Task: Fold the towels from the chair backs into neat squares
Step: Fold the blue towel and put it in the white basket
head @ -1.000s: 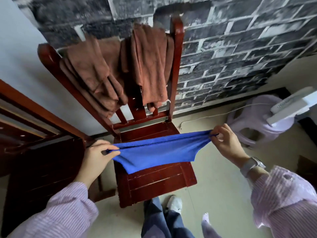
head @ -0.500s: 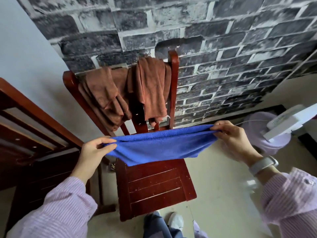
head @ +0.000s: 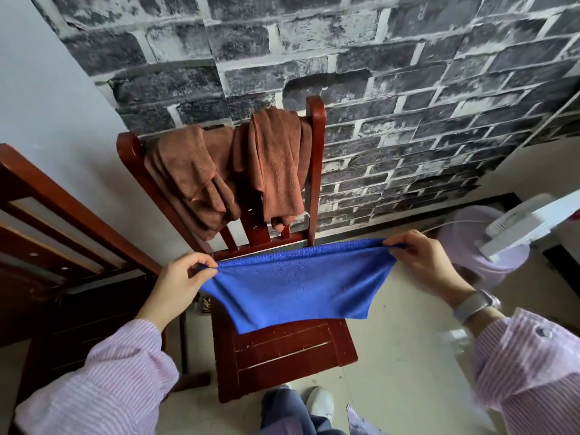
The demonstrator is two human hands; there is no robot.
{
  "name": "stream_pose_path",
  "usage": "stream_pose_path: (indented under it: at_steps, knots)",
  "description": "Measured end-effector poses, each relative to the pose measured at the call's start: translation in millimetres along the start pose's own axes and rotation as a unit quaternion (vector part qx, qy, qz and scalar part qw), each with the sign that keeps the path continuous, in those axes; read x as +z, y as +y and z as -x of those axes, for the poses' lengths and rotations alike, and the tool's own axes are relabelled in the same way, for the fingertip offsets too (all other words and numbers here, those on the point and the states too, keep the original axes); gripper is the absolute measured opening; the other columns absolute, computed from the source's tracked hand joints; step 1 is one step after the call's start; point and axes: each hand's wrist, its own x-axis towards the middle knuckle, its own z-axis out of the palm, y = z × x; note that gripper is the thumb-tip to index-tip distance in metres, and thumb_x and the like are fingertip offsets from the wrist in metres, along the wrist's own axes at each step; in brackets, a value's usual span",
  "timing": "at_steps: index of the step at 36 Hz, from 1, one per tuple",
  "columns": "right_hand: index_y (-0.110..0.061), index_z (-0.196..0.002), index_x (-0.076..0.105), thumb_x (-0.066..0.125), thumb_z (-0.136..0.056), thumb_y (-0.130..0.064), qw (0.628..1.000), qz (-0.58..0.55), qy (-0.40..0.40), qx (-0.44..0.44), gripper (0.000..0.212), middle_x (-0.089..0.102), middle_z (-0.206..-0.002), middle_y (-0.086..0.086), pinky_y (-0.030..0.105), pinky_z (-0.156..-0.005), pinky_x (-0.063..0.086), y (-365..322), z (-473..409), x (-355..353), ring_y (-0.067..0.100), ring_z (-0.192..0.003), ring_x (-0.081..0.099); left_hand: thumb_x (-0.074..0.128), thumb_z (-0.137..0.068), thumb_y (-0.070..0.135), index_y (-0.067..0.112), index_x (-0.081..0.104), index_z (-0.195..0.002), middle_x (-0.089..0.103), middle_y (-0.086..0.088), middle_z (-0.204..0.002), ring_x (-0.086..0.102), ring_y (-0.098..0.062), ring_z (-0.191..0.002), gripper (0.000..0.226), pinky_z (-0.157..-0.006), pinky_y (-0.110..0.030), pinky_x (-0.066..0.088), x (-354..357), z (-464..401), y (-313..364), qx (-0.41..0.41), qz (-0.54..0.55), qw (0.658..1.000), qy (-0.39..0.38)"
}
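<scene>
Nearest to the camera are two striped pink sleeves (head: 103, 390) and, btw them at the bottom edge, a leg in blue trousers with a white shoe (head: 320, 403) on the pale floor (head: 408, 372). The left hand (head: 179, 284) pinches the left top corner of the blue towel (head: 298, 287) btw thumb and curled fingers. The right hand (head: 430, 265), with a grey watch (head: 474, 306) on the wrist, grips the right top corner, fingers curled over the edge. The towel is held in the air, stretched btw both hands, top edge nearly straight, and its lower part hangs down w/ the bottom edge just above the seat of the red wooden chair (head: 282, 356); whether it touches the seat I cannot tell. Further back, on the chair back, hang two brown towels: one brown towel (head: 194, 180) on the left side, bunched, and another brown towel (head: 276, 164) on the right side, near the right post. At left is dark red wooden furniture (head: 47, 230). At right stands a white and lilac fan (head: 502, 237) on the floor. Behind everything is a grey brick-pattern wall (head: 376, 73).
</scene>
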Motion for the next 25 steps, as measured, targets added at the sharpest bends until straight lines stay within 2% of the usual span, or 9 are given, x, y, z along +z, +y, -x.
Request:
stream_pose_path:
  at_steps: [2, 4, 5, 10, 13, 17, 22, 25]
  knots:
    - [-0.002, -0.088, 0.069, 0.062, -0.077, 0.01, 0.999, 0.032, 0.005, -0.007, 0.018, 0.058, -0.085, 0.004, -0.003, -0.072, 0.035, 1.3, 1.1, 1.1, 0.005, -0.074, 0.052, 0.064, -0.079, -0.001, 0.025, 0.059, -0.07, 0.062, 0.002, -0.07, 0.051, -0.001, -0.059, 0.028, -0.065, -0.015, 0.04, 1.1, 0.2, -3.9, -0.018, -0.026, 0.999, -0.024]
    - [0.001, -0.089, 0.069, 0.062, -0.078, 0.01, 0.999, 0.047, 0.003, -0.008, 0.016, 0.056, -0.085, 0.006, -0.004, -0.071, 0.034, 2.2, 2.1, 1.7, 0.015, -0.076, 0.052, 0.066, -0.078, 0.001, 0.026, 0.058, -0.068, 0.064, -0.005, -0.069, 0.054, -0.014, -0.064, 0.027, -0.068, -0.03, 0.044, 1.4, -0.3, -8.1, -0.032, -0.058, 0.997, -0.046]
    - [0.002, -0.089, 0.069, 0.062, -0.078, 0.009, 0.998, 0.055, 0.0, -0.011, 0.015, 0.056, -0.086, 0.007, -0.004, -0.071, 0.035, 3.5, 2.5, 2.0, 0.019, -0.077, 0.053, 0.067, -0.077, 0.002, 0.026, 0.058, -0.068, 0.064, -0.006, -0.07, 0.055, -0.02, -0.065, 0.027, -0.069, -0.033, 0.044, 1.8, 0.1, -8.8, -0.035, -0.077, 0.995, -0.057]
    - [0.002, -0.087, 0.068, 0.061, -0.078, 0.01, 0.995, 0.094, -0.009, -0.019, 0.013, 0.056, -0.086, 0.008, -0.002, -0.074, 0.035, 12.1, 1.9, 3.2, 0.025, -0.078, 0.054, 0.07, -0.076, 0.006, 0.029, 0.057, -0.065, 0.064, 0.004, -0.071, 0.059, -0.018, -0.068, 0.028, -0.066, -0.024, 0.042, 6.1, 1.4, -8.7, -0.037, -0.108, 0.992, -0.056]
    - [0.002, -0.087, 0.067, 0.06, -0.08, 0.009, 0.994, 0.108, -0.017, -0.017, 0.013, 0.055, -0.085, 0.007, -0.001, -0.072, 0.035, 14.4, 0.7, 2.8, 0.024, -0.077, 0.053, 0.07, -0.077, 0.009, 0.029, 0.055, -0.066, 0.064, 0.003, -0.072, 0.06, -0.02, -0.071, 0.027, -0.07, -0.03, 0.045, 6.8, 1.1, -8.1, -0.031, -0.111, 0.993, -0.027]
    - [0.001, -0.089, 0.067, 0.058, -0.081, 0.007, 0.993, 0.119, -0.022, -0.016, 0.013, 0.053, -0.086, 0.003, 0.011, -0.068, 0.031, 11.0, -2.6, 3.2, 0.02, -0.077, 0.05, 0.067, -0.08, 0.013, 0.029, 0.05, -0.067, 0.059, 0.008, -0.073, 0.055, -0.015, -0.07, 0.026, -0.064, -0.024, 0.04, 6.8, -0.2, -3.1, -0.011, -0.125, 0.992, -0.012]
    - [0.001, -0.089, 0.062, 0.061, -0.081, 0.004, 0.996, 0.089, -0.011, 0.007, 0.01, 0.055, -0.083, 0.005, 0.015, -0.067, 0.03, 6.3, -5.1, 4.6, 0.023, -0.075, 0.048, 0.068, -0.08, 0.019, 0.031, 0.047, -0.066, 0.058, 0.003, -0.071, 0.054, -0.019, -0.069, 0.028, -0.068, -0.031, 0.041, 1.2, -2.3, -5.6, -0.008, -0.154, 0.988, -0.011]
    - [0.0, -0.097, 0.062, 0.062, -0.08, 0.003, 0.996, 0.083, -0.008, 0.013, 0.017, 0.056, -0.086, 0.005, 0.014, -0.067, 0.03, 5.8, -5.7, 4.5, 0.023, -0.077, 0.049, 0.069, -0.08, 0.021, 0.022, 0.052, -0.071, 0.059, 0.003, -0.071, 0.055, -0.02, -0.069, 0.019, -0.068, -0.035, 0.045, -1.5, -1.1, -3.0, -0.005, -0.179, 0.984, -0.018]
